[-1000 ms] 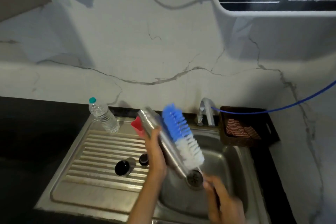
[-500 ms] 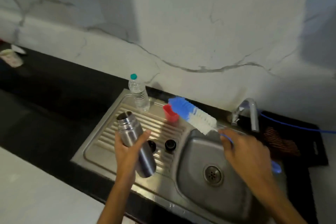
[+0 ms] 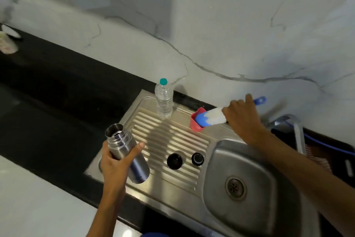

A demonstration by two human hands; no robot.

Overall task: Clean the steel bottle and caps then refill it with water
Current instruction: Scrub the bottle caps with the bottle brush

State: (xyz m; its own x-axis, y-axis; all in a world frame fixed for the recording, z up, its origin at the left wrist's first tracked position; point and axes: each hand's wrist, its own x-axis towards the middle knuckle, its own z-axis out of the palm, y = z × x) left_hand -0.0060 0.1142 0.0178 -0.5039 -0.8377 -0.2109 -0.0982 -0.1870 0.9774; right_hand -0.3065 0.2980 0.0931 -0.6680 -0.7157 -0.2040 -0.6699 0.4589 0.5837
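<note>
1. Head view: a steel sink unit (image 3: 192,194) set in a black countertop (image 3: 57,90) is seen from above, with a marble-patterned wall (image 3: 211,25) behind.
2. The tap (image 3: 288,121) at the right is blurred, and a dark tray (image 3: 330,152) behind it is partly hidden by the right forearm; its contents cannot be made out.
3. A pale object (image 3: 7,42) at the far left edge is cut off and too blurred to identify.
4. A blue item (image 3: 153,234) is cut off by the bottom edge.
5. The open steel bottle (image 3: 127,152) is gripped around its body by the left hand (image 3: 115,163), fingers and thumb curled round it, and is held tilted above the left end of the ribbed drainboard (image 3: 165,140), mouth up and to the left.
6. A bottle brush (image 3: 211,118) is held by its handle in the right hand (image 3: 244,119), fingers closed round it; its blue bristle tip rests inside a small red cup (image 3: 196,125) at the back of the drainboard.
7. The blue handle end is seen beyond the knuckles, near the wall.
8. Two black caps, a larger one (image 3: 174,160) and a smaller one (image 3: 197,159), lie side by side on the drainboard between the two hands, well apart from the bottle.
9. A clear plastic water bottle (image 3: 163,100) with a teal cap stands upright at the back, left of the red cup.
</note>
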